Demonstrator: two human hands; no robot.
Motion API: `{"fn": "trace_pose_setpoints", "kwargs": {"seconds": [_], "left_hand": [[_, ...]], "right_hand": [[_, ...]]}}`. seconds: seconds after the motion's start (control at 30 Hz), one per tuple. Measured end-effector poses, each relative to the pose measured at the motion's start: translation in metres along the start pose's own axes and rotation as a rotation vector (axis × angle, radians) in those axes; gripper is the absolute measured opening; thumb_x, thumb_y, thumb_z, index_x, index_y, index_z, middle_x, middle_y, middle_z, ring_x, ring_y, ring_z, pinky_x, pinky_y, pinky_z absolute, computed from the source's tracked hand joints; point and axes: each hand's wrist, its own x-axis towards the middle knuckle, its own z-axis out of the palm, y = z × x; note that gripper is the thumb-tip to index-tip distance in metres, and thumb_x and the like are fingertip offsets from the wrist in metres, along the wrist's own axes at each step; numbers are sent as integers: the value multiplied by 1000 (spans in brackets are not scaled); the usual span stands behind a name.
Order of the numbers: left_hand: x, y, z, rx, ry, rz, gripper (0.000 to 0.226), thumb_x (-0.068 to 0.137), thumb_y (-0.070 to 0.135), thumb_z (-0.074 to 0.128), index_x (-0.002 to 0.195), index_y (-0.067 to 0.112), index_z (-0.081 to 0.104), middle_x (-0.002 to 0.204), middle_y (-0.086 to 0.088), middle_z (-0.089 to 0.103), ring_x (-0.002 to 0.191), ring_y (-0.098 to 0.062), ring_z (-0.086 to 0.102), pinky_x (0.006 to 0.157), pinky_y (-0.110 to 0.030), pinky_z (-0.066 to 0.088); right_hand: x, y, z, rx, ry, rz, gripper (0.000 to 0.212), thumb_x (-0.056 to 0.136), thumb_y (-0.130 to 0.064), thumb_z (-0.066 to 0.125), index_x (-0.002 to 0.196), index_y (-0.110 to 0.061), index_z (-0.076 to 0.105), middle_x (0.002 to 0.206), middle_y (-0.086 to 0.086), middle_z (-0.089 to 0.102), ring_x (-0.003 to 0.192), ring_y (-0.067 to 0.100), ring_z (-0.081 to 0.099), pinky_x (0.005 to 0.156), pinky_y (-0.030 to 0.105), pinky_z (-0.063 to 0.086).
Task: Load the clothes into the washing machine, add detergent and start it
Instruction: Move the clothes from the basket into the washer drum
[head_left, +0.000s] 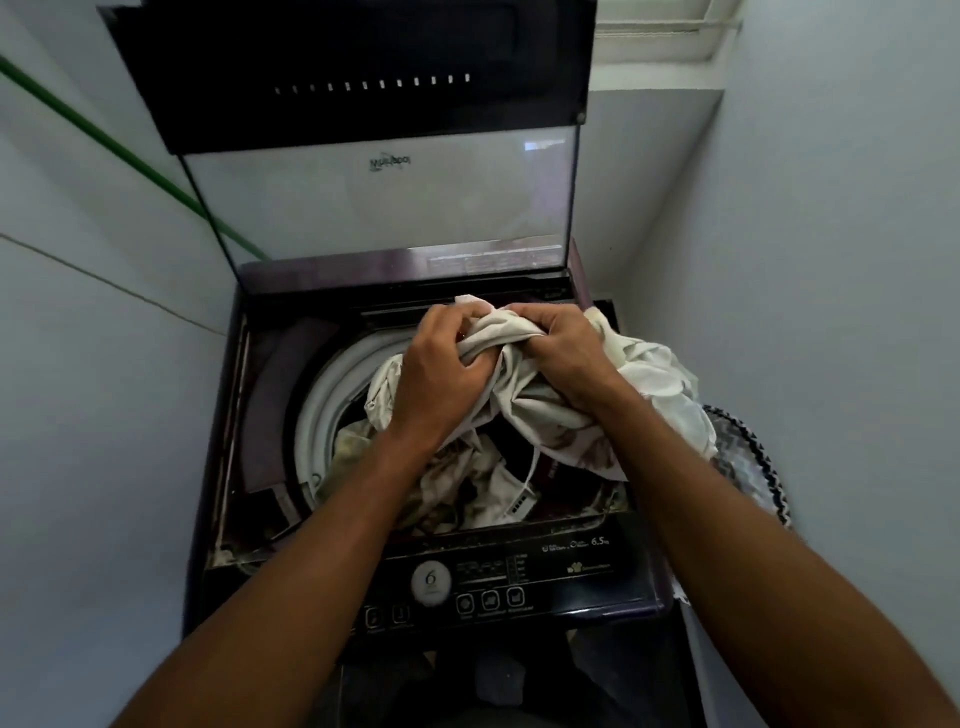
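My left hand (441, 371) and right hand (563, 353) are both clenched tight on the cloth (498, 338), bunched above the drum (322, 395).

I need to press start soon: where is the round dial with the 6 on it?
In the head view the round dial sits on the washing machine's front control panel, left of centre, between the person's forearms and just left of three square buttons.
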Motion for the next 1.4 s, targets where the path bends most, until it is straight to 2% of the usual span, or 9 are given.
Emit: {"fn": "trace_pose_setpoints", "kwargs": {"seconds": [0.3,0.43,0.57,0.7,0.87,0.97,1.1,1.27,1.4], "left_hand": [[-16,-52,-58,124,74,-163,28,77,20,70,103,23,60,99,5,54,81,-3,52,71,-16,41],[-25,-90,-52,339,-212,-390,38,81,26,68,118,22,59,115,-4,57,102,-21,56,85,-34,46],[-35,-101,-36,485,-455,-339,49,86,33,67,133,25,57,132,-3,52,124,-26,47,106,-41,39],[-34,-79,-12,395,-517,-176,68,82,26,70,144,23,43,141,-3,44,132,-25,38,111,-40,34],[-23,-38,34,247,-481,-46,86,66,33,86,141,21,47,135,-6,49,126,-28,46,105,-44,40],[-16,-17,61,162,-499,21,95,62,36,89,144,21,44,142,-6,46,132,-27,42,109,-48,38],[-13,6,90,240,-632,42,115,64,32,91,154,38,19,161,-3,19,146,-30,24,114,-52,34],[-13,19,113,471,-710,21,129,71,21,86,153,46,-10,165,0,-3,149,-38,14,113,-59,31],[-13,15,120,542,-720,25,133,70,21,86,152,44,-16,166,0,-6,147,-38,18,108,-58,38]], "right_hand": [[20,15,97,75,-44,34,27,82,3,61,103,-7,74,102,7,76,96,23,71,89,38,56],[24,47,125,-119,-168,191,49,74,-11,63,122,-7,66,116,8,71,110,20,65,100,41,50],[17,62,117,-369,-368,298,61,74,-20,74,131,-9,56,124,12,65,114,25,61,96,39,51],[12,55,90,-502,-195,192,42,74,-9,74,115,-4,67,106,13,71,99,27,66,79,34,48],[7,39,32,-682,175,132,49,79,-20,72,128,-22,64,131,9,52,126,29,43,102,47,40],[1,45,-13,-855,270,258,70,76,-38,77,140,-31,49,152,8,32,143,33,22,110,59,28],[-12,75,-63,-637,193,602,122,65,-58,84,157,-32,9,164,17,-6,150,43,-4,118,63,13],[-36,114,-77,-222,177,672,144,37,-62,89,156,-37,11,156,5,35,135,29,46,109,48,44],[-36,121,-76,-53,177,578,99,53,-38,93,137,-31,42,120,-4,63,105,18,65,93,44,56]]}}
